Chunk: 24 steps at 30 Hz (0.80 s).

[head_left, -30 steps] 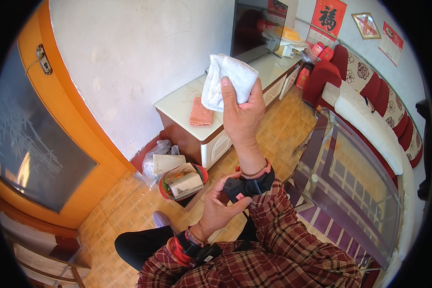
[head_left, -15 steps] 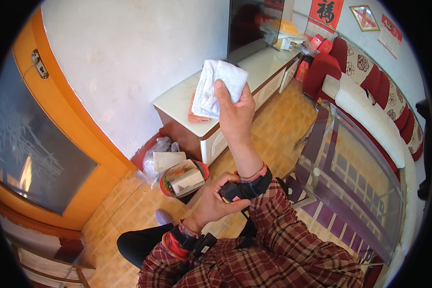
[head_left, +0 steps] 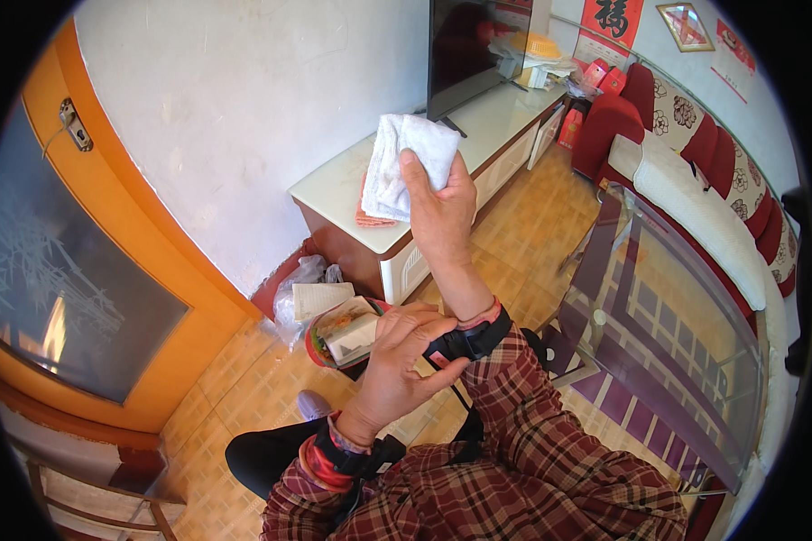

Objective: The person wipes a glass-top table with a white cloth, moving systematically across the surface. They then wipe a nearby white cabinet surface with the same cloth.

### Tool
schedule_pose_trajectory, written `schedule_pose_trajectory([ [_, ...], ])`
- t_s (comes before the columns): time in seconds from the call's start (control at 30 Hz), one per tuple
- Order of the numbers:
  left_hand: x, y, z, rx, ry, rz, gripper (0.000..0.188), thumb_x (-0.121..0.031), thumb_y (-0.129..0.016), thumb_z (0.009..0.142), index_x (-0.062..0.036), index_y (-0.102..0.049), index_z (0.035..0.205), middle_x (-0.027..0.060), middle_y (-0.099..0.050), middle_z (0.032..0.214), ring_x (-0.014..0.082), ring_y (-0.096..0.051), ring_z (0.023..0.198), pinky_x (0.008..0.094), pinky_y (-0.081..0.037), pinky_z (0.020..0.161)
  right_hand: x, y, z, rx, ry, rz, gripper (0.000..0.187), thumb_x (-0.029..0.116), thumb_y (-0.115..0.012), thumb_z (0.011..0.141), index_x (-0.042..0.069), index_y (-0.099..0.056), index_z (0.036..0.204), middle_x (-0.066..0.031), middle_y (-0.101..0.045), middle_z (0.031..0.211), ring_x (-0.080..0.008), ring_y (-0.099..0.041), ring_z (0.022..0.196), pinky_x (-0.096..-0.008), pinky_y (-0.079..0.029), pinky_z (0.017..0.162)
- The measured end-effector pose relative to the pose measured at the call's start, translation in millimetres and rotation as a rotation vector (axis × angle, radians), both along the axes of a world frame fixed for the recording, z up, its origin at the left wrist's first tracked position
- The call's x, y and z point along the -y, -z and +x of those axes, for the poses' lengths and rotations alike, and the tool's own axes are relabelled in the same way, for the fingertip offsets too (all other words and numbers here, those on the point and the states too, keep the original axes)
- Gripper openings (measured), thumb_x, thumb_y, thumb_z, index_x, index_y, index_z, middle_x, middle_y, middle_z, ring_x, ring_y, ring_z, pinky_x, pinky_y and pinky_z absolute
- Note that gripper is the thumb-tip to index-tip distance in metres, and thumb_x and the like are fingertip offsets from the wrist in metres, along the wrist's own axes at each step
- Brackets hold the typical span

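Note:
A folded white cloth (head_left: pixel 404 167) is pinched in my right hand (head_left: pixel 447 216), raised over the near end of a low cabinet, thumb on top. A black strapped device (head_left: pixel 469 344) sits on my right wrist. My left hand (head_left: pixel 395 365) grips this device, fingers over its upper side and thumb along its lower side, hiding much of it. Just behind the white cloth, an orange cloth (head_left: pixel 373 219) lies on the cabinet top and is partly covered from view. Another black strapped device (head_left: pixel 370 460) is on my left wrist.
A long cabinet (head_left: pixel 334 194) with a television (head_left: pixel 465 59) runs along the wall. Below it stand a red-rimmed bin (head_left: pixel 316 347) and a plastic bag (head_left: pixel 289 311). A glass table (head_left: pixel 663 325) and red sofa (head_left: pixel 604 135) are at right, an orange door (head_left: pixel 144 261) at left.
My left hand has shifted up and slightly right over the wrist device, its fingers now reaching farther across it. The right hand with the white cloth has barely moved.

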<state>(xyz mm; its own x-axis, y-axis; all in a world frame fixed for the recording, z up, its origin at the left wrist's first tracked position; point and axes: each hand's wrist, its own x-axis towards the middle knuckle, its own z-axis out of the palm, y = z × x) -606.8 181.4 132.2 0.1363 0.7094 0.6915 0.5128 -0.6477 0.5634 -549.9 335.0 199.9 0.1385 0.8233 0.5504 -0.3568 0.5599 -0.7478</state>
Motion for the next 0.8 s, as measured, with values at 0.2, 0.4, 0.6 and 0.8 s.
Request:
schedule_pose_trajectory([
  [0.2, 1, -6, 8, 0.025, 0.041, -0.095, 0.042, -0.016, -0.09, 0.068, -0.007, -0.068, 0.103, 0.0076, -0.063, 0.104, 0.0275, -0.058, 0.101, 0.0401, -0.042, 0.092, -1, 6, 0, 0.101, 0.077, 0.054, 0.029, 0.025, -0.072, 0.094, 0.0, -0.062, 0.105, -0.0066, -0.068, 0.091, -0.0126, -0.063, 0.08, -0.0299, -0.052, 0.072],
  [0.4, -4, -13, 9, -0.022, 0.135, -0.079, 0.036, -0.018, -0.088, 0.07, -0.0071, -0.067, 0.096, 0.006, -0.058, 0.093, 0.0266, -0.053, 0.093, 0.0372, -0.039, 0.087, 4, 14, -4, 0.166, 0.054, 0.09, 0.027, 0.022, -0.073, 0.092, -0.001, -0.062, 0.101, -0.0092, -0.069, 0.087, -0.0143, -0.063, 0.079, -0.031, -0.052, 0.071],
  [0.6, 2, -6, 7, 0.128, 0.124, -0.173, 0.04, -0.015, -0.088, 0.07, -0.0065, -0.067, 0.102, 0.0084, -0.063, 0.101, 0.0281, -0.058, 0.099, 0.0381, -0.043, 0.091, 6, 8, 3, 0.254, 0.139, 0.118, 0.026, 0.021, -0.073, 0.092, 0.0, -0.062, 0.1, -0.0103, -0.069, 0.087, -0.0155, -0.064, 0.076, -0.0315, -0.052, 0.069],
  [0.8, 1, -5, -6, 0.165, 0.13, -0.191, 0.043, -0.013, -0.089, 0.068, -0.0063, -0.067, 0.105, 0.0099, -0.065, 0.104, 0.0281, -0.06, 0.099, 0.0386, -0.044, 0.092, 11, -4, 7, 0.164, 0.115, 0.142, 0.028, 0.023, -0.073, 0.092, 0.0, -0.061, 0.103, -0.0089, -0.07, 0.089, -0.0142, -0.065, 0.079, -0.0309, -0.052, 0.07],
])
